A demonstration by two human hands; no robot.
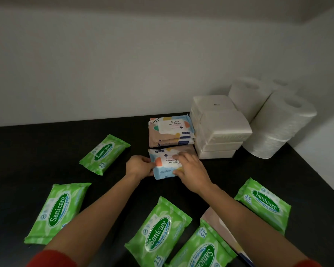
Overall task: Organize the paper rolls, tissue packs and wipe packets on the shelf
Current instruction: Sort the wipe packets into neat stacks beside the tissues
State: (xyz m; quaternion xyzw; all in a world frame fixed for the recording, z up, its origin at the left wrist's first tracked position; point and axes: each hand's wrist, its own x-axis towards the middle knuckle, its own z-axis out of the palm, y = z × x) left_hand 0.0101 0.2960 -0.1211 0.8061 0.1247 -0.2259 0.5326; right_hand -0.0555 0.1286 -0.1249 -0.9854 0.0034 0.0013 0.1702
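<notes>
A dark shelf (37, 151) runs back to a plain white wall (104, 74), which turns a corner on the right.

In the far right corner stand white paper rolls (281, 116), stacked two high. Just in front and to their left are white tissue packs (224, 128) in two stacks, one behind the other and touching. A small stack of pastel wipe packets (171, 132) lies against the left side of the tissue packs.

Just in front of that stack, both hands hold one more pastel wipe packet (163, 166), its label turned upside down to the camera. The left hand (139, 166) pinches the packet's left edge with curled fingers. The right hand (190, 170) lies over the right end, its fingers curved across the top and the thumb at the near edge. The packet seems to rest on the shelf, though its near edge may be slightly raised; the view does not settle it.

Five green wipe packets lie loose on the shelf at various angles: one at the left middle (104, 154), one at the near left (59, 211), two side by side between the forearms (158, 233) (202, 247), and one at the near right (263, 204). Another pale packet (218, 222) shows partly under the right forearm, beside the green ones.

Red sleeves (52, 259) show at the bottom edge.
</notes>
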